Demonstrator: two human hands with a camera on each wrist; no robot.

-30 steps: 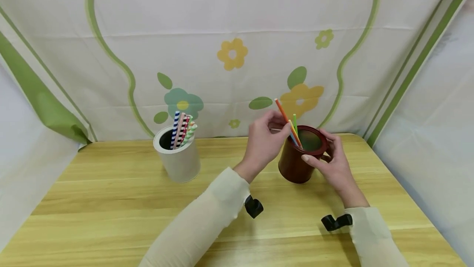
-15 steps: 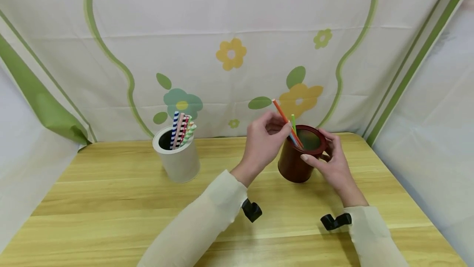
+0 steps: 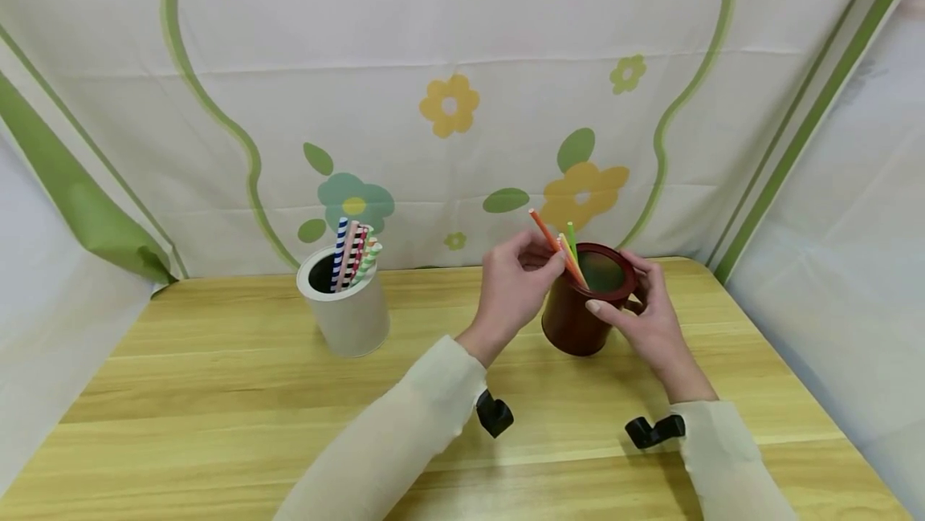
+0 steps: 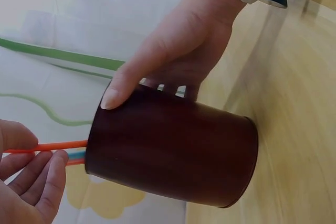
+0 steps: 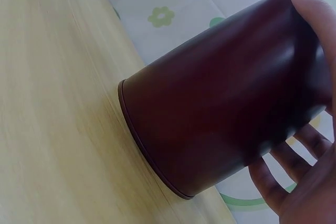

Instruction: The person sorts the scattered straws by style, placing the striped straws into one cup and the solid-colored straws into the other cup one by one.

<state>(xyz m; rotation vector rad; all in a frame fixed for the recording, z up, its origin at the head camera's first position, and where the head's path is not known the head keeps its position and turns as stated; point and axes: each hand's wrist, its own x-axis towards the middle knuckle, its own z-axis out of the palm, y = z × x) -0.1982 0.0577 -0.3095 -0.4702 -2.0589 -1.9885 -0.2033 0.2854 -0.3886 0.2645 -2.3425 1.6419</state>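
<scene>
A dark red-brown mug (image 3: 576,327) stands upright on the table, holding several plain coloured straws, green (image 3: 572,236) and yellow among them. Above its left rim my left hand (image 3: 515,288) pinches an orange straw (image 3: 543,229), whose lower end reaches into the mug. In the left wrist view, a blue straw (image 4: 76,155) and another reddish one lie close by the fingertips. My right hand (image 3: 654,332) grips the mug's right side near the handle, thumb (image 5: 314,9) at the rim and fingers around the wall. The straws' bottom ends are hidden inside the mug.
To the left, a white cup (image 3: 352,327) holds several striped straws (image 3: 340,254). Both stand on a wooden table (image 3: 217,425) near its back edge. A flower-patterned cloth (image 3: 462,23) hangs behind it, with cloth at both sides too.
My left hand and the orange straw have come down a little, so less of the straw stands above the mug. The right hand keeps its hold on the mug.
</scene>
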